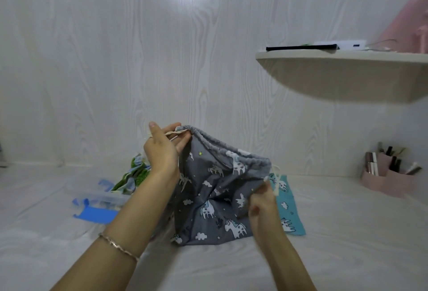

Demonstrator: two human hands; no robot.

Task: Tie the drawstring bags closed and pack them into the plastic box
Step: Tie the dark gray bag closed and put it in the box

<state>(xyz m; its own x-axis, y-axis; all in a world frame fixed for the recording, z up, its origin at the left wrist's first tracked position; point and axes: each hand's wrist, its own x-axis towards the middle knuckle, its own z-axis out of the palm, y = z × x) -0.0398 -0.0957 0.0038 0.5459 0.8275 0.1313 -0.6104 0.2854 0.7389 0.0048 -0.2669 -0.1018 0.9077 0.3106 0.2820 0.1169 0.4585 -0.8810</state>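
Grey unicorn bag [215, 188] held up over table, mouth ungathered, untied. Left hand [162, 149] pinches cord end; right hand [262, 200] pinches opposite rim. Green bag [136, 172] in plastic box [102, 200]; teal bag [288, 209] waits.

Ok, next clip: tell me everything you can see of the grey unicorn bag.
The grey bag looks like soft cotton, printed with white unicorns, clouds and small stars. A gathered channel runs along its top edge, with pale cord coming out at both ends. It is held up, its bottom edge resting on the white surface, and its mouth is not yet drawn shut. The left hand pinches the upper left corner and cord; the right hand grips the lower right corner. A teal bag lies partly behind it.
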